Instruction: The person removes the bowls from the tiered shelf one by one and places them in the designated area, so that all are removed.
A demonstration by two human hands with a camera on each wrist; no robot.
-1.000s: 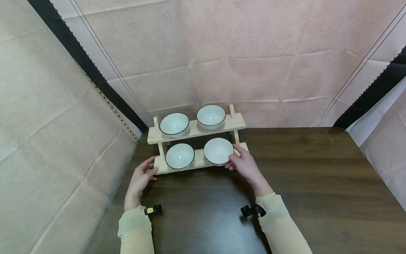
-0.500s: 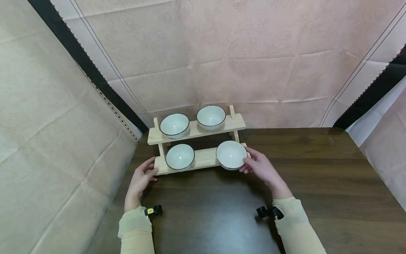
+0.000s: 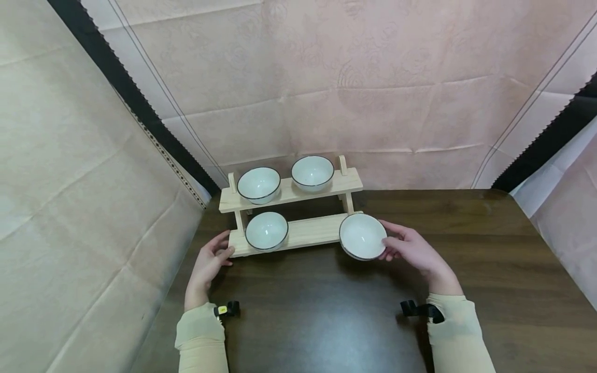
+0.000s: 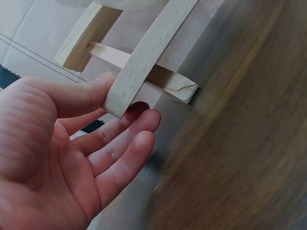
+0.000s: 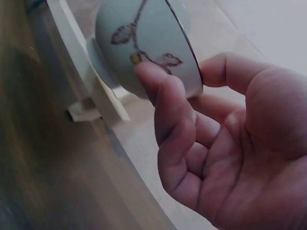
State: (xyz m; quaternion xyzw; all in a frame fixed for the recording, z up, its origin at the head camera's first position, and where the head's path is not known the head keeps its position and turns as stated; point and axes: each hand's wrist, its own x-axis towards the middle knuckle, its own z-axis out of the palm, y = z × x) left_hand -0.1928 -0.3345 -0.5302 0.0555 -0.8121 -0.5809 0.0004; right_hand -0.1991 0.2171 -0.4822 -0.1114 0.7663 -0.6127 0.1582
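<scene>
A white bowl (image 3: pixel 363 237) with a dark rim is held by my right hand (image 3: pixel 415 251) at the right front end of a two-tier wooden rack (image 3: pixel 314 230). In the right wrist view, the thumb is at the rim and curled fingers (image 5: pixel 165 93) support the side of the bowl (image 5: pixel 144 45), which shows a painted branch. My left hand (image 3: pixel 207 269) pinches the left end of the lower board; the left wrist view shows its thumb on the board (image 4: pixel 144 62), fingers below. Another bowl (image 3: pixel 267 231) sits on the lower tier, left side.
Two more bowls, one on the left (image 3: pixel 258 185) and one on the right (image 3: pixel 312 173), stand on the upper tier. The rack is on a dark wooden table (image 3: pixel 298 316), close to a pale cloth backdrop (image 3: pixel 354 103). Another cloth side (image 3: pixel 93 217) rises at the left.
My right hand has drawn the bowl rightward and toward me along the lower tier to its right end, baring the board. The left hand stays at the rack.
</scene>
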